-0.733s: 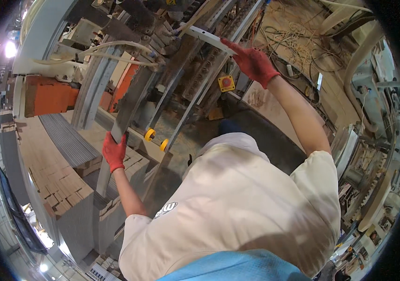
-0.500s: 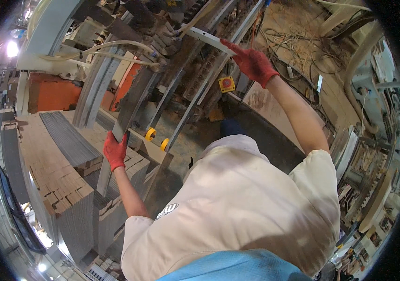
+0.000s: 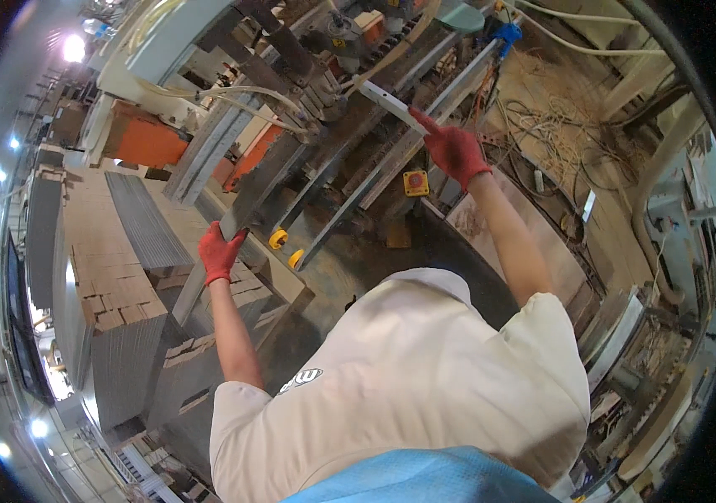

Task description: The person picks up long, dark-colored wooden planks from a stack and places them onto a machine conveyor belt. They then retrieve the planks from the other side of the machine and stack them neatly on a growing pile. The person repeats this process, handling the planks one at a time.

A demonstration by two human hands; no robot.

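Note:
My left hand (image 3: 221, 253), in a red glove, is closed around the edge of a long, narrow grey board (image 3: 264, 186). This board slopes from the stacks up toward the machine's head (image 3: 317, 99). Out ahead on the right, my right hand (image 3: 456, 156), also gloved in red, grips the near end of a pale metal bar (image 3: 390, 102) lying across the rails. Its index finger stretches along the bar; the other fingers are mostly hidden. Between the hands run two metal rails (image 3: 343, 194) ending in yellow caps (image 3: 278, 239).
Tall stacks of grey-edged boards (image 3: 127, 360) stand at the left. A yellow box with a red button (image 3: 416, 183) sits near the rails. Tangled cords (image 3: 538, 126) lie at the far right, beside a thick hose (image 3: 647, 210). Orange panels (image 3: 147, 138) show behind the stacks.
The whole view has shifted, so the machine sits slightly lower and farther right. Both hands keep their holds, the left on the board and the right on the bar, with little movement.

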